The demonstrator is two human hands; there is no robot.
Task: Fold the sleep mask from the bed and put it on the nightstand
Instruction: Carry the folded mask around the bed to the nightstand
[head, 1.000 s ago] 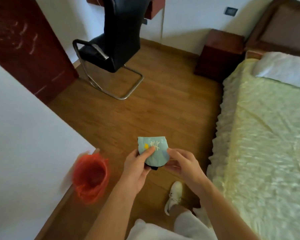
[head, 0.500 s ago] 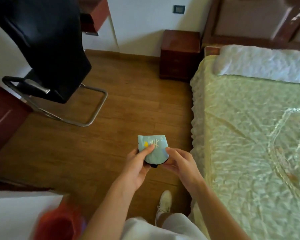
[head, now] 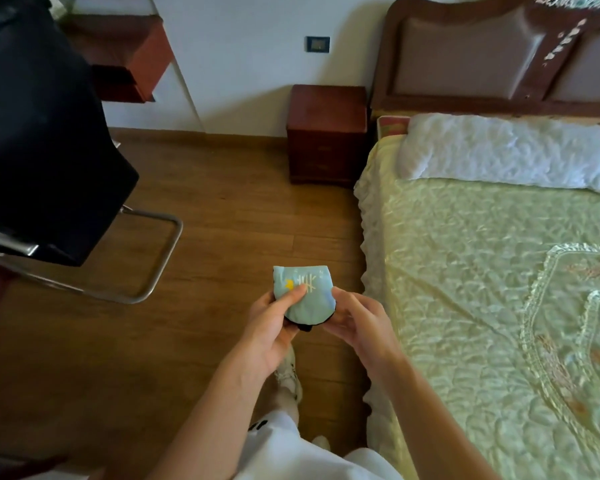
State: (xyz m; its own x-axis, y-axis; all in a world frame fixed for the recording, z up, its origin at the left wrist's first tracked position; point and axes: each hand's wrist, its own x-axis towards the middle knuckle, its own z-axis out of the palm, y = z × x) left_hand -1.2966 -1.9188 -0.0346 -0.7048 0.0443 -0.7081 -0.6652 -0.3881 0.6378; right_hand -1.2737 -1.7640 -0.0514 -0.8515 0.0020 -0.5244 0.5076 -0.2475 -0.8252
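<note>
Since a second ago my view has swung right: the orange bin has dropped out of sight, and the nightstand (head: 327,133) now sits straight ahead, while my hands keep the same hold. My left hand (head: 270,327) is curled under the sleep mask (head: 305,294), thumb pressed on its printed blue face; my right hand (head: 355,318) is cupped against its right edge, fingers partly closed, supporting from beneath. The mask is already doubled over, its black backing and a bit of strap peeking out at the lower edge, and I hold it over the wooden floor (head: 205,271), just left of the bed's (head: 482,289) frilled near edge.

The fold looks done, I think, so what matters now is carrying it intact. I should keep the thumb pinching the layers together, tuck that loose black strap in so it cannot spring the fold open, and walk along the bed's left edge. The nightstand stands against the far wall beside the headboard (head: 482,57), well apart from me; its top looks bare, so I can lay the mask flat near the middle.
</note>
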